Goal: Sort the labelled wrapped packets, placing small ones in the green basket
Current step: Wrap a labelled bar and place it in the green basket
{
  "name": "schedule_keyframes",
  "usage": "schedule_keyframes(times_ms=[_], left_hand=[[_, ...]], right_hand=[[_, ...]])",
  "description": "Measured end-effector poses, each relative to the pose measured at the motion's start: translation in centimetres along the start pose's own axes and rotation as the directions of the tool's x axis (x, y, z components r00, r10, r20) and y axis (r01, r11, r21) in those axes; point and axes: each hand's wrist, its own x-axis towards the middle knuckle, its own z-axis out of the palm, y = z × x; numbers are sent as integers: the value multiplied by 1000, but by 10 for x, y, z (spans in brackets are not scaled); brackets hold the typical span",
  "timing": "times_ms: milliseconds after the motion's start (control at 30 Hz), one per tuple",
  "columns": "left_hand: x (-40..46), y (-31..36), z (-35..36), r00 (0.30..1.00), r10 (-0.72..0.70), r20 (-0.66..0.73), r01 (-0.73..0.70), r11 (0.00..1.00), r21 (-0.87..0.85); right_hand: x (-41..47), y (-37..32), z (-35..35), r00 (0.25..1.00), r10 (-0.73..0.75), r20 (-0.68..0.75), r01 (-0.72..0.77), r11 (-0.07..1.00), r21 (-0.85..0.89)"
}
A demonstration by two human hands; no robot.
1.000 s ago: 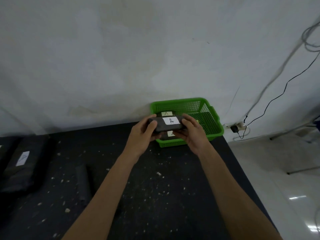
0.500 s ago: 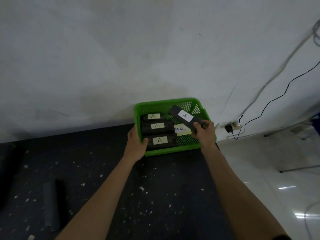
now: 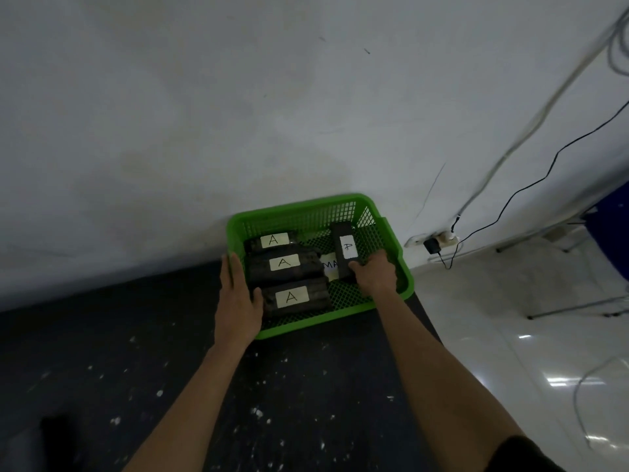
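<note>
The green basket (image 3: pixel 391 233) is steadied by the flat, open left hand (image 3: pixel 238 298); the fourth A-labelled packet (image 3: pixel 344 248) is gripped endwise by the right hand (image 3: pixel 376 275), for placement beside the stacked three.

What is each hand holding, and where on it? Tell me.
The right hand grips the near end of a dark wrapped packet inside the green basket. The left hand rests on the basket's left rim, holding nothing.

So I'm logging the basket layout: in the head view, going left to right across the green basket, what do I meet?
left hand → the three stacked A packets → paper label → upright-lying packet → right hand
</note>
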Motion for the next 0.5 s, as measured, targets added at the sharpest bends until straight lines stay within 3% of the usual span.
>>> schedule_keyframes(times_ms=[200, 500], left_hand=[[3, -6, 3, 1000, 26, -7, -26, 1000, -14], [4, -14, 9, 999, 25, -20, -26, 998, -49]], right_hand=[[5, -1, 3, 989, -139, 42, 143, 978, -154], [20, -3, 16, 968, -215, 131, 216, 976, 8]])
